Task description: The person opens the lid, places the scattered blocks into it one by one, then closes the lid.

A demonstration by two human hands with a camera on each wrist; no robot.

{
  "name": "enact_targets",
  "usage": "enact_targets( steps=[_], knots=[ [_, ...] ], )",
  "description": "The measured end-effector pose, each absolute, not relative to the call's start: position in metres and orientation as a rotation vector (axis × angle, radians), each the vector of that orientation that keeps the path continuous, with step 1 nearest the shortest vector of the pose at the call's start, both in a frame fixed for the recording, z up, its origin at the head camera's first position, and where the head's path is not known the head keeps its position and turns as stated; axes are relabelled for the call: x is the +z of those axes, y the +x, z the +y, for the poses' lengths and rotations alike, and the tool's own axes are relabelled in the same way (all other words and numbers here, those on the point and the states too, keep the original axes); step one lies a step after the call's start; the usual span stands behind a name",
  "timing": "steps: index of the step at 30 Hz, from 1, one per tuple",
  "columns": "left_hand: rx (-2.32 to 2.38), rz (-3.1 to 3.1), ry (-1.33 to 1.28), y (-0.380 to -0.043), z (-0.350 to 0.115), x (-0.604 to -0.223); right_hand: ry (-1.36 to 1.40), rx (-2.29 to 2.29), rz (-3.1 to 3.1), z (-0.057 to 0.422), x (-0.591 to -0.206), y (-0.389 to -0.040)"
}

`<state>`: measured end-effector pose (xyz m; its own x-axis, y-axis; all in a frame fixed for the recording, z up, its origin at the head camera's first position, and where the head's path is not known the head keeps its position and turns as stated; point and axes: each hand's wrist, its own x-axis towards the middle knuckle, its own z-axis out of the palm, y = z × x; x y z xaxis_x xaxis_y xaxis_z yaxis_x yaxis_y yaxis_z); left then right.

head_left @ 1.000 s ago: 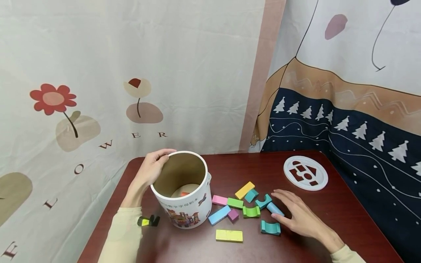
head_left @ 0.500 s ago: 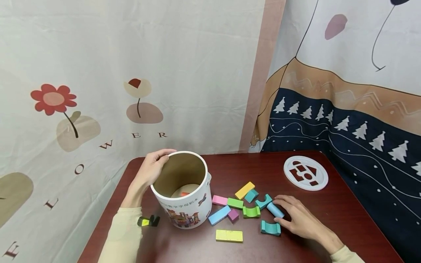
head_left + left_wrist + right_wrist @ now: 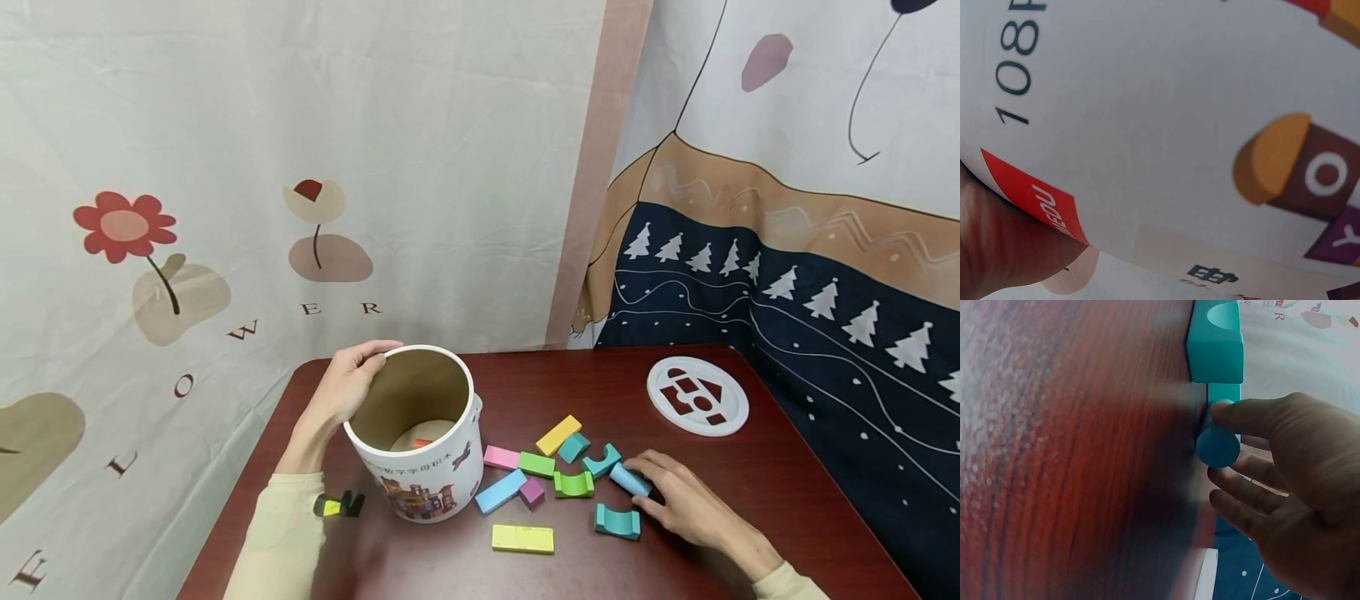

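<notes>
My left hand (image 3: 347,385) grips the far left rim of a white printed bucket (image 3: 463,468), thumb over the edge. The bucket tilts slightly, with an orange-red block (image 3: 422,442) visible inside. In the left wrist view, the bucket wall (image 3: 1147,125) fills most of the picture. On the right, my right hand (image 3: 688,502) pinches a blue cylinder block (image 3: 628,479) between thumb and fingers, low at the table. Its round end (image 3: 1217,449) faces the right wrist camera. Nearby are a teal arch block (image 3: 617,521) and another teal arch block (image 3: 602,460).
Between bucket and right hand lie several blocks, among them a green arch (image 3: 573,484), a yellow plank (image 3: 522,538), a blue plank (image 3: 500,492) and a purple cube (image 3: 532,492). A white lid with shaped holes (image 3: 733,408) lies at the back right. Curtains hang behind the table.
My right hand has closed in on the blue cylinder, thumb and fingers now at its sides, and the cylinder has shifted slightly. The left hand and bucket stay still.
</notes>
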<state>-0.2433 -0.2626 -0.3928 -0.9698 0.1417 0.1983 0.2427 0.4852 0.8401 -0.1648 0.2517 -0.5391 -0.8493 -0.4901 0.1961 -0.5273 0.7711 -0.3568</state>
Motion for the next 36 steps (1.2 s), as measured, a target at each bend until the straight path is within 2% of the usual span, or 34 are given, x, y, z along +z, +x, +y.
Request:
enact_targets(
  steps=[23,36],
  knots=[
    [-1.492,-2.616,-0.343,-0.242,-0.262,-0.392,0.846,0.632,-2.862,0.253,-0.539,-0.168],
    [-1.501,-2.617,-0.336,-0.242,-0.261,-0.391,0.812,0.710,-2.751,0.252,-0.513,-0.173]
  ],
)
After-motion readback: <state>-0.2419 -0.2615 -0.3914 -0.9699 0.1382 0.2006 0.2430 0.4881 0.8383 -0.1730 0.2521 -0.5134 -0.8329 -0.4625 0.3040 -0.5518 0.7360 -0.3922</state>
